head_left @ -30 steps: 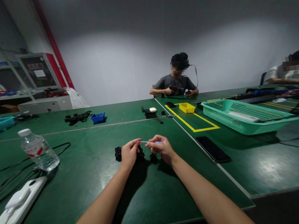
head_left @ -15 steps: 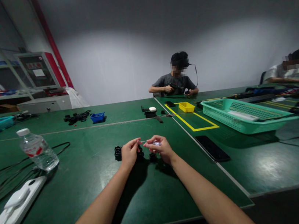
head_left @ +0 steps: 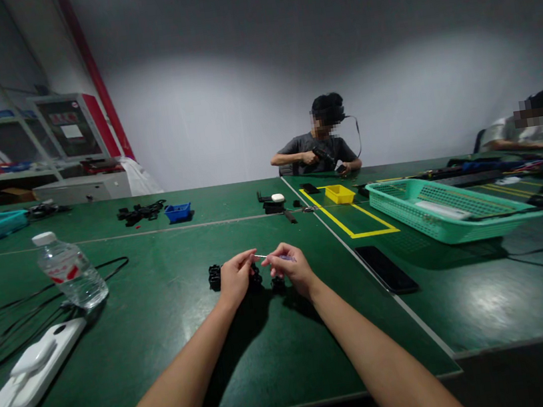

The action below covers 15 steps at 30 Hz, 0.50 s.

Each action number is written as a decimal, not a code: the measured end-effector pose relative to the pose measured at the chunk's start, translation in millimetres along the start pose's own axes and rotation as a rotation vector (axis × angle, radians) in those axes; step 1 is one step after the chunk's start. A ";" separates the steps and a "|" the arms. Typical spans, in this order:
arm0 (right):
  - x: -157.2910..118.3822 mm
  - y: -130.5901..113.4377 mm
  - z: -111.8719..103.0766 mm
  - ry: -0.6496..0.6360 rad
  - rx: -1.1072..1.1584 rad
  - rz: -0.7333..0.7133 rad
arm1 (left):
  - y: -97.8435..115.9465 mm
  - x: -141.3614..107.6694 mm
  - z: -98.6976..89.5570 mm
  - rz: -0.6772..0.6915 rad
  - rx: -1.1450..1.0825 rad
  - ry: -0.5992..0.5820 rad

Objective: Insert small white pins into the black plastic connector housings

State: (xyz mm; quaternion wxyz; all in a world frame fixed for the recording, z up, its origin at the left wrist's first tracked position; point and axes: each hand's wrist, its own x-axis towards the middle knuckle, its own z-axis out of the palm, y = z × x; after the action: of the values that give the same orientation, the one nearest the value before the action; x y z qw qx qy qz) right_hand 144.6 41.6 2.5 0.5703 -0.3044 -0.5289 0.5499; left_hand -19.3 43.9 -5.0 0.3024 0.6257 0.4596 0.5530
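My right hand (head_left: 293, 269) is closed around the handle of a small screwdriver (head_left: 286, 257), whose thin metal shaft points left. At the shaft's tip, the thumb and forefinger of my left hand (head_left: 236, 277) are pinched together; what lies between them is too small to make out. Black parts show on both sides of the left hand: a ridged black piece (head_left: 215, 278) at its left, and a dark piece (head_left: 256, 276) partly hidden by its fingers. Below the right hand's fingers stands another small black part (head_left: 277, 283).
A black phone (head_left: 386, 269) and a green basket (head_left: 449, 225) are at the right. A water bottle (head_left: 73, 272) and white power strip (head_left: 37, 371) stand left. Farther back are a blue bin (head_left: 178, 212), a yellow bin (head_left: 340, 194) and black parts (head_left: 141, 212). Two people sit beyond.
The screwdriver's handle has turned slightly in my right hand, and its fingers have shifted a little. My left hand and the black parts stay in place.
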 end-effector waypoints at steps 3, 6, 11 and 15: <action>0.5 -1.3 0.5 0.013 -0.002 0.001 | -2.3 0.4 -0.2 -0.002 0.002 0.007; 1.1 -1.9 0.7 0.018 0.008 0.005 | -4.5 1.5 -0.8 -0.010 0.000 0.012; 0.1 -2.6 0.7 0.023 0.002 0.003 | -6.8 3.4 -2.4 0.000 0.023 0.026; -0.8 -1.6 0.0 0.014 -0.008 -0.007 | -7.6 3.8 -2.7 -0.005 0.020 0.025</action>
State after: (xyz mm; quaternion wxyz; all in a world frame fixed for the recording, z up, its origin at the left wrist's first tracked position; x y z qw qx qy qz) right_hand 145.2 40.5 3.8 0.5748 -0.3086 -0.5282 0.5435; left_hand -23.9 50.0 -9.6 0.2918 0.6207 0.4705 0.5552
